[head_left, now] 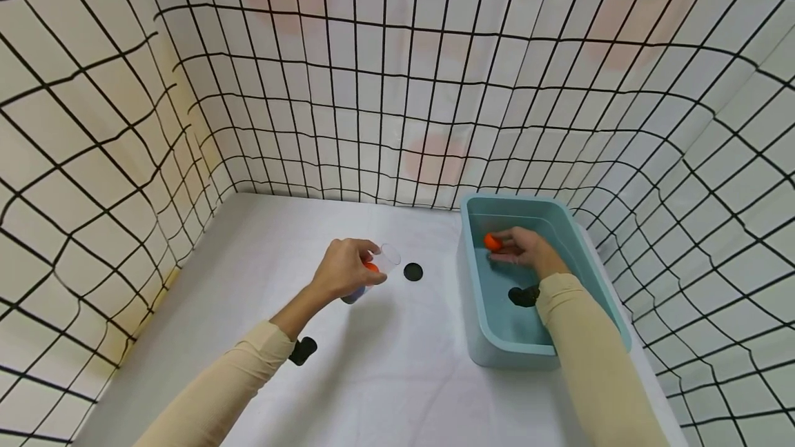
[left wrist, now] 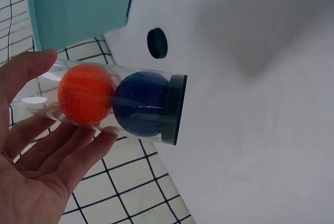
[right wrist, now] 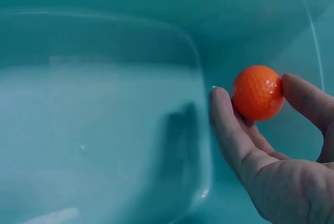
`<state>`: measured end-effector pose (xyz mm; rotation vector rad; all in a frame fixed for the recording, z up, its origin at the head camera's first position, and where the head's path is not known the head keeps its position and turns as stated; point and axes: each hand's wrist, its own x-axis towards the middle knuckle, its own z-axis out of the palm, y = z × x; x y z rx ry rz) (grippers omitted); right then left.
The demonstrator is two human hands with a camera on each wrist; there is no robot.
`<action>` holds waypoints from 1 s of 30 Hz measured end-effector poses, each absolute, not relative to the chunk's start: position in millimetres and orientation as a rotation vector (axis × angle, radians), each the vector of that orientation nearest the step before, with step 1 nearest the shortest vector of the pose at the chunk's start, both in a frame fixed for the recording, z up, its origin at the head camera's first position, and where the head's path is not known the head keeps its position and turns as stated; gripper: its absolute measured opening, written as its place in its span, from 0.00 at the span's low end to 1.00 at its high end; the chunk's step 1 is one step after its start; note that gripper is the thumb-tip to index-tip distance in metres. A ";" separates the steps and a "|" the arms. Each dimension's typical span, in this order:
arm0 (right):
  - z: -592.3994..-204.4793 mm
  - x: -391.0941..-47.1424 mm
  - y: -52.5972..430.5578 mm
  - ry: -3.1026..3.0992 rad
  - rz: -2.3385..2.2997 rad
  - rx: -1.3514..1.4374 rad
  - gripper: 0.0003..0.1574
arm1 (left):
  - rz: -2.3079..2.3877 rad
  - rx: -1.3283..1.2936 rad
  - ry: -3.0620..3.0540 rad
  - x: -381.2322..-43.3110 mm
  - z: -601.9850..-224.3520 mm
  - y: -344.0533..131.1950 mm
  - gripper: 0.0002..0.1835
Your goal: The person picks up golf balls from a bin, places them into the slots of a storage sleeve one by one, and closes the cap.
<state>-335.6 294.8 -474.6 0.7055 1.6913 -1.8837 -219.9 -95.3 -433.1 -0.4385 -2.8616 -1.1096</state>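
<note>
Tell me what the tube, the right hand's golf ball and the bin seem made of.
Tube: probably plastic, possibly glass; clear and glossy, with bright glare streaks on its wall.
Golf ball: likely hard plastic, shiny; small glints on its dimpled shell.
Bin: seemingly moulded plastic, smooth and faintly glossy; rounded corners, soft highlights inside.

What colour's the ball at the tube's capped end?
Dark blue ball, clearest in the left wrist view.

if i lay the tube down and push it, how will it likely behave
Probably rolls: the tube is round-walled. Likely stiff and slippery, judging by its clear, glossy wall. The balls inside might slide out, since one end looks uncapped.
</note>
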 end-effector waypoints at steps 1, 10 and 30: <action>-472.9 -335.4 294.6 1.691 -1.892 0.707 0.43 | -1.110 -0.438 -2.861 -219.8 -433.1 -94.9 0.20; -459.8 -334.2 291.9 1.686 -1.952 0.677 0.42 | -1.123 -0.435 -2.861 -219.9 -432.8 -91.0 0.20; -424.2 -320.3 293.9 1.785 -1.931 0.607 0.33 | -1.134 -0.468 -2.857 -221.0 -432.6 -81.8 0.20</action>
